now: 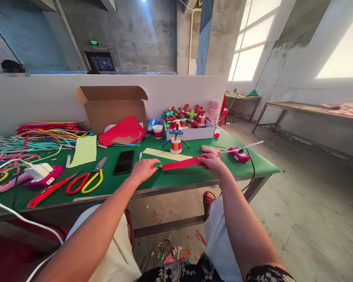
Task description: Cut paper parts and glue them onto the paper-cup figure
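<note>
Holding out the red strip point(181, 164): right hand point(212, 162) pinches its right end, left hand point(145, 170) apparently a green piece point(159, 166); next move should need steady alignment.

Windows point(254, 33) at right blown out; lamp point(144, 0) flaring; edges stretched

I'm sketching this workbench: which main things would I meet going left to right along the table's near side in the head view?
Left magenta socket block, scissors, black phone, left hand, red paper strip, right hand, right magenta socket block.
</note>
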The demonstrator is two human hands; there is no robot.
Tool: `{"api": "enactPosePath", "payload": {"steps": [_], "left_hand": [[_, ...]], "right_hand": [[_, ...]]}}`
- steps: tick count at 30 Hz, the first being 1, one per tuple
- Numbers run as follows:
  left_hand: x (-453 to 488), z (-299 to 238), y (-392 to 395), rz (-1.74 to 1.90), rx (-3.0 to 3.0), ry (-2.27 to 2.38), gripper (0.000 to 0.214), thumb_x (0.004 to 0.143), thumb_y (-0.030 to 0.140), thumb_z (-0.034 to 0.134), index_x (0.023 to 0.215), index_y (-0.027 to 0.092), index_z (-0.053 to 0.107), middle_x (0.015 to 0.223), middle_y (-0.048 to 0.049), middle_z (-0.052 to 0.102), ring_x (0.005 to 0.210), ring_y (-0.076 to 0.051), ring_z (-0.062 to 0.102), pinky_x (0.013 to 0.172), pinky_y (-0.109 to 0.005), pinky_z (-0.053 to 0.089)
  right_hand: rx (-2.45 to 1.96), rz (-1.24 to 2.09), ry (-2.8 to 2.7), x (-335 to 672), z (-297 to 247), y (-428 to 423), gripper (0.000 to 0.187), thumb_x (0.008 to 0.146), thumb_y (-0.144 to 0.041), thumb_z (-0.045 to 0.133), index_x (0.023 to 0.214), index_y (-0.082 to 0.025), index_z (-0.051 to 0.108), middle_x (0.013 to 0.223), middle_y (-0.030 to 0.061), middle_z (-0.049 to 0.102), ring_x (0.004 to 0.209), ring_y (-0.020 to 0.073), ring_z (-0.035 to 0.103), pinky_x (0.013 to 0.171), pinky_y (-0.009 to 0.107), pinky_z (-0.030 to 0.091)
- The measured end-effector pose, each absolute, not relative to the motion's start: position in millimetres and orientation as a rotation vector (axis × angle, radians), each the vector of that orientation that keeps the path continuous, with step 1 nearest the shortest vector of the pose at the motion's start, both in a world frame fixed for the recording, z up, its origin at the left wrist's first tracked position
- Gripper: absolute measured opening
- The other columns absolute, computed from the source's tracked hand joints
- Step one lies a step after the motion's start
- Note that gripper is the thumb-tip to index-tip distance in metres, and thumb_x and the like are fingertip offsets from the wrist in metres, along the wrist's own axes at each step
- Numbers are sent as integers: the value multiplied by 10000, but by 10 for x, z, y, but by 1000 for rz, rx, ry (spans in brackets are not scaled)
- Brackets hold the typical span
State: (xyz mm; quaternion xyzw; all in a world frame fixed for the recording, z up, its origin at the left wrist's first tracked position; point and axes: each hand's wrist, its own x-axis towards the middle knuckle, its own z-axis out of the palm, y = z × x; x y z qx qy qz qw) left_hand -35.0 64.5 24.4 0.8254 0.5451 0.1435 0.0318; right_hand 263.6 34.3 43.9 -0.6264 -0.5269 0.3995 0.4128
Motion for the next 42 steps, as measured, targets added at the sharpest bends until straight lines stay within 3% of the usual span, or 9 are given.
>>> {"api": "enactPosePath", "payload": {"steps": [5,9,13,16,20,27,32,36,42], "left_hand": [[-245,180,721,407,2640,1792,304,879,197,425,898,238,726,927,-96,710,817,-261,658,678,-320,423],[-403,273,756,650,2430,1882,226,814,229,551,967,239,716,864,-90,696,817,-282,637,642,-310,391],[-490,378,624,840,2022,1576,199,750,391,636,838,220,689,640,-16,603,669,-197,557,591,-268,367],[-466,416,479,802,1634,1198,249,709,391,651,864,196,668,765,-15,634,648,-140,520,564,-241,368],[-410,411,394,794,1299,963,288,691,323,670,925,160,705,1049,-97,675,788,-148,571,600,-241,396],[-464,345,450,846,1374,996,375,702,313,696,1049,171,716,1176,-112,685,1032,-221,610,805,-328,478],[-437,234,477,898,1560,1044,478,638,309,756,1083,153,677,1116,-104,713,1030,-227,647,963,-421,479],[-217,83,453,962,1690,967,380,687,240,686,1057,153,667,1082,-94,697,965,-205,665,931,-403,507],[-32,-40,447,977,2044,1126,182,681,179,662,861,192,640,904,-29,681,913,-196,617,881,-354,490]], "right_hand": [[-1707,1096,-1340,2713,451,340,126,814,-251,604,724,-163,609,609,1,624,485,80,531,418,171,375],[-1826,968,-1584,2728,387,344,172,822,-314,606,733,-170,632,609,17,615,546,121,555,471,211,407],[-1918,350,-1679,2654,362,302,222,728,-340,735,852,-165,677,851,89,677,841,227,615,729,321,485],[-1613,-36,-1825,2424,350,245,137,807,-225,662,931,-177,691,1014,116,672,1017,255,578,893,372,436],[-1260,330,-2093,1977,226,246,165,864,-107,564,856,-180,712,857,58,685,828,170,613,764,271,457],[-1347,564,-2126,1694,43,362,76,781,-165,727,847,-185,760,817,37,654,738,146,593,715,254,446],[-1353,576,-2124,1708,14,378,160,752,-244,771,909,-211,775,821,34,632,745,146,578,709,253,440],[-1327,564,-2151,1720,8,387,167,758,-267,766,913,-204,769,782,23,620,754,150,568,695,245,422],[-1376,529,-2155,1733,30,385,214,725,-240,784,923,-169,744,791,24,620,752,154,556,683,249,403]]}}
